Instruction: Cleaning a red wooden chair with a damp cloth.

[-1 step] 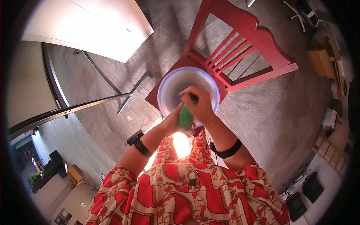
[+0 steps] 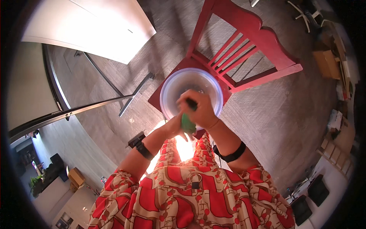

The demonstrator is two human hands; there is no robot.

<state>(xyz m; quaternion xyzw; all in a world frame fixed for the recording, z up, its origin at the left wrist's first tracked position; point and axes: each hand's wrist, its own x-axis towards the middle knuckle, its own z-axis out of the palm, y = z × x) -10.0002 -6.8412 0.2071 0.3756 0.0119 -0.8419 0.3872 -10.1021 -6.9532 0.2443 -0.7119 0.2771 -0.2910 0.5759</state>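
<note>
In front of me a wide, round, translucent bowl (image 2: 168, 82) with a pale bluish rim stands on the seat of a red wooden chair (image 2: 176, 73). My left hand (image 2: 174, 125) is wrapped round a smooth green, elongated thing (image 2: 187, 123) over the bowl's near rim; its exact kind is unclear. Just above it, my right hand (image 2: 202, 108) is closed round a dark handle (image 2: 191, 103). The working end of that tool is hidden by my fingers, and the hand is slightly blurred. Small dark bits show at the bowl's bottom beyond my right hand.
The chair's slatted back (image 2: 244, 49) rises at the far right of the bowl. At the upper left are a white panel (image 2: 95, 26) and a metal-legged frame (image 2: 129, 103). Cardboard boxes (image 2: 326, 64) line the right side. Black straps circle both my forearms.
My right hand has shifted slightly left, and more of the dark handle shows. Less of the green thing is visible, while my left hand stays nearly in place.
</note>
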